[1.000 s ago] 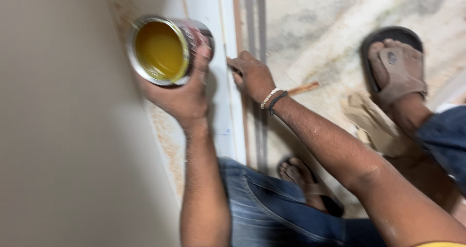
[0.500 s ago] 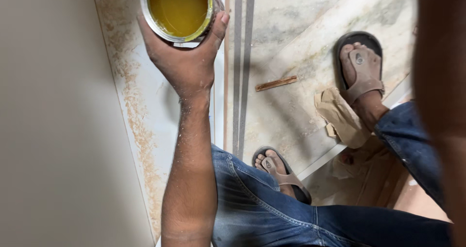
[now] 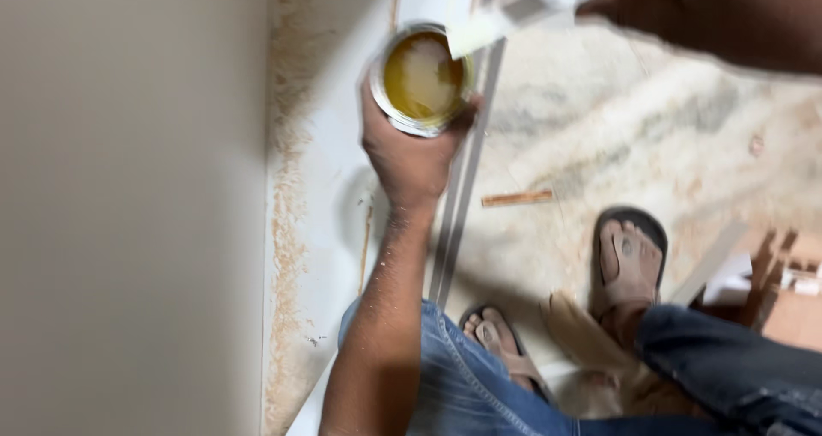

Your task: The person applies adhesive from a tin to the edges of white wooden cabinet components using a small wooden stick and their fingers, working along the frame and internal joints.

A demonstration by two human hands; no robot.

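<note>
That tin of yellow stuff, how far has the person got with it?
Done: the tin is open, part full of yellow liquid. In hand: the left hand grips it from below, while a pale blurred tool tips over its rim from the right arm's side; that hand is too blurred to read. Left: the white board shows sawdust, no yellow coat.

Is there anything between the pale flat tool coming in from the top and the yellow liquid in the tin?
Nothing visible. The left hand holds the open tin, and the pale tool's tip already reaches over its rim. The right hand itself is blurred at the top edge.
</note>
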